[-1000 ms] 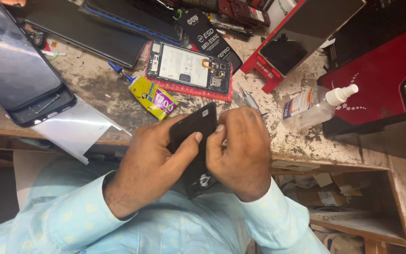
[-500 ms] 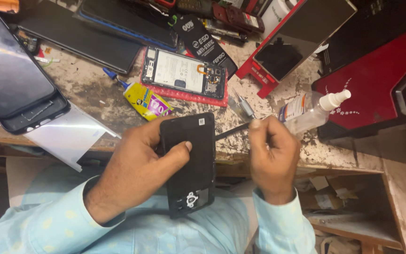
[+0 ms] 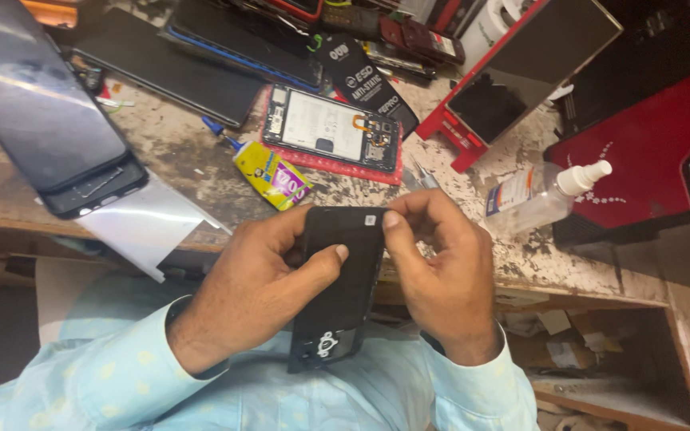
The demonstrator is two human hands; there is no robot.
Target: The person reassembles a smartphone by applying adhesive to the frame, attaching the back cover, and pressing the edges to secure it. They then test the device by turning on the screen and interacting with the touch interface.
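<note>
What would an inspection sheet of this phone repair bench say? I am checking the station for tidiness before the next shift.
Surface: worn workbench, scuffed and stained with white residue.
Job's things: black phone back panel, held over the bench edge above the lap.
Clutter: opened phone on a red mat, yellow glue tube, clear spray bottle, dark phone on a clear film sheet, red case.
Hands: left hand grips the panel with its thumb across it; right hand pinches the panel's top edge.
Cables: nothing seen.
Surroundings: open shelf under the bench holding scraps; light blue shirt sleeves.
</note>
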